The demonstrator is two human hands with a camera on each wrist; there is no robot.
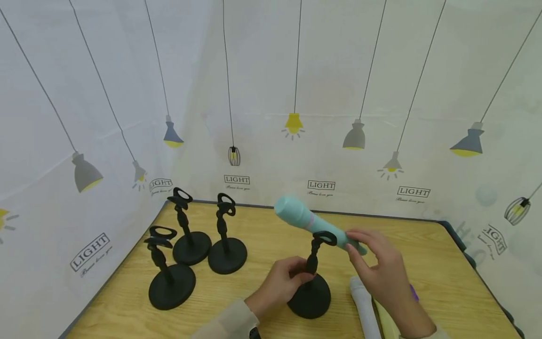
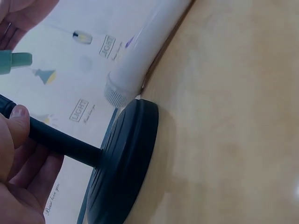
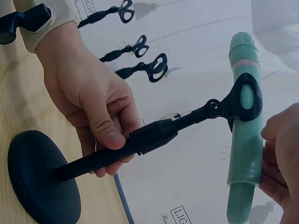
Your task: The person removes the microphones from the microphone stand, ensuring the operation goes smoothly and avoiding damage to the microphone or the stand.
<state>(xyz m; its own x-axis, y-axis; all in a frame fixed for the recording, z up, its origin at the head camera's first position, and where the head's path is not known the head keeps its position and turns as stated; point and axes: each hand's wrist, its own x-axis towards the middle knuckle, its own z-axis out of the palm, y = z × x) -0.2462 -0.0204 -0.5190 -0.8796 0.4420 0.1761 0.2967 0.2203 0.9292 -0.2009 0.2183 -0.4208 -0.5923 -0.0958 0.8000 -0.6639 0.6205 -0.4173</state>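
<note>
My left hand (image 1: 279, 285) grips the pole of a black desktop microphone stand (image 1: 311, 301), thumb on one side and fingers on the other. The stand's round base rests on the table. A mint-green microphone (image 1: 308, 220) slants at the stand's clip (image 3: 252, 112), its head up and to the left in the head view. With thumb and fingers, my right hand (image 1: 383, 263) holds it near the tail end. In the right wrist view the clip's ring overlaps the microphone's body; I cannot tell whether it is fully seated.
Several black stands with bare clips, such as this one (image 1: 171, 287), stand at the left of the wooden table (image 1: 262, 235). A white microphone (image 1: 365, 308) and a yellow-green one (image 1: 387, 325) lie under my right arm, beside something purple (image 1: 414, 293). Lamp-printed cloth (image 1: 271, 94) encloses the table.
</note>
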